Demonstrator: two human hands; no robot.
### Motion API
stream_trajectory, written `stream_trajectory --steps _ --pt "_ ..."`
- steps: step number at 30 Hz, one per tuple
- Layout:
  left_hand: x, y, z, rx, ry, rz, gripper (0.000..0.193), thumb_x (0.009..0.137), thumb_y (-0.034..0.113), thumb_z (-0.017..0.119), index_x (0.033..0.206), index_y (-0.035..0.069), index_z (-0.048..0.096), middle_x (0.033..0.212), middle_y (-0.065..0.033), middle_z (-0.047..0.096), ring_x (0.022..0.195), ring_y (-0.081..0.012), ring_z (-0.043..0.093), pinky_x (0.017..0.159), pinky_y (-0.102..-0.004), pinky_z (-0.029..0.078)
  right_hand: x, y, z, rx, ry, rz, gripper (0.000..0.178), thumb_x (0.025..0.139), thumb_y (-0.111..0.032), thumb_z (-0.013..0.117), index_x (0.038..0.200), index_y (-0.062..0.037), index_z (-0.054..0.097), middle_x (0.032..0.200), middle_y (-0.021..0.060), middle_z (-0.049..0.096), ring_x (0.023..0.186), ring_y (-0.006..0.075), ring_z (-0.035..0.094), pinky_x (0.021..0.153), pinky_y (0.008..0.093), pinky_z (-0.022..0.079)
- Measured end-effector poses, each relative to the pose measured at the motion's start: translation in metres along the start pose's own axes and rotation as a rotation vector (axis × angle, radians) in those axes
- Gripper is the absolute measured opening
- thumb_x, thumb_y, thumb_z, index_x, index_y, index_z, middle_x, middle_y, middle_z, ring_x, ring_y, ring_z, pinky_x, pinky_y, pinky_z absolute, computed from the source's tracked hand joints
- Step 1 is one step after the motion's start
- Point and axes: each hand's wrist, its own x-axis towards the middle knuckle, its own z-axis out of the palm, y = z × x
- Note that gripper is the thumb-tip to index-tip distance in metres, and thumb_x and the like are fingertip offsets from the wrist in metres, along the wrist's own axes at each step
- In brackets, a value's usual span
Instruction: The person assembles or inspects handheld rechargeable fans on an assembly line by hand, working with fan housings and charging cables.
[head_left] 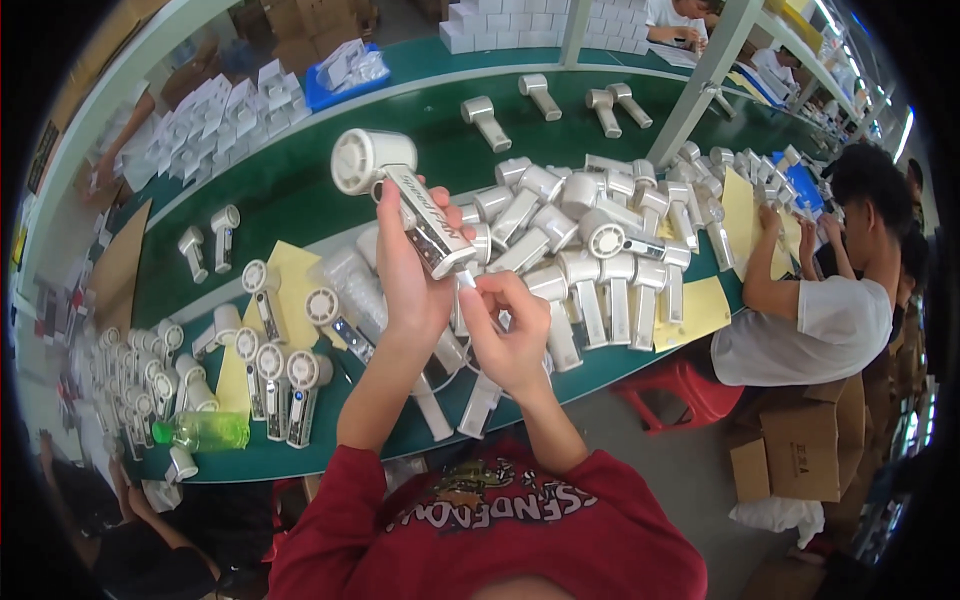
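A white handheld fan [372,163] is gripped in my left hand [415,300], its round head up and its handle slanting down to the right. The fingers wrap round the handle's back. My right hand [515,330] pinches a small white plug [464,281] at the handle's lower end; whether it is fully seated is hidden by the fingers. Beneath my wrists, part of a white cable [463,372] shows. Just right of my hands lies a large heap of similar white fans [585,215].
More fans [270,365] stand on the left of the green table [330,455], beside a green bottle [210,431]. Yellow sheets [697,312] lie under some fans. Several fans [486,122] rest on the far green strip. A seated co-worker [835,300] is at right, near a red stool [680,392].
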Motion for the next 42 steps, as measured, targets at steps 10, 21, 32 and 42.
stream_trajectory --steps 10,21,32,42 --pt "-0.028 0.004 -0.022 0.214 0.051 0.289 0.025 0.092 0.03 0.041 0.098 0.006 0.04 0.078 -0.0063 0.05 0.061 -0.0117 0.051 0.052 -0.0279 0.048 -0.014 -0.018 -0.009 -0.143 -0.366 0.113 0.008 0.077 -0.004 0.06 0.075 -0.0003 0.053 0.05 -0.0005 0.047 0.045 0.0036 0.038 0.043 0.0197 0.029" --pt "-0.021 0.007 -0.024 0.48 -0.024 0.221 0.016 0.091 0.021 0.044 0.095 0.007 0.037 0.075 -0.0035 0.048 0.055 -0.0081 0.049 0.047 -0.0219 0.045 -0.043 -0.002 0.024 0.181 -0.104 0.306 0.007 0.087 -0.005 0.05 0.082 0.0007 0.05 0.062 -0.0033 0.051 0.055 -0.0005 0.04 0.047 0.0164 0.028" --pt "-0.026 0.017 -0.022 0.519 -0.18 0.152 0.027 0.085 0.019 0.04 0.107 0.003 0.037 0.085 -0.0106 0.056 0.066 -0.0134 0.056 0.059 -0.0256 0.048 -0.045 0.005 0.003 0.217 -0.194 0.357 0.006 0.087 -0.005 0.05 0.084 -0.0003 0.049 0.066 -0.003 0.051 0.059 0.0006 0.041 0.052 0.0165 0.03" --pt "-0.022 0.024 -0.028 0.694 -0.216 0.132 0.036 0.085 0.023 0.042 0.112 0.001 0.038 0.09 -0.016 0.06 0.073 -0.0176 0.06 0.068 -0.0276 0.049 -0.043 0.0 0.0 0.154 -0.21 0.339 0.006 0.086 -0.005 0.052 0.085 0.0007 0.05 0.067 -0.0012 0.054 0.061 0.0014 0.044 0.055 0.0164 0.033"
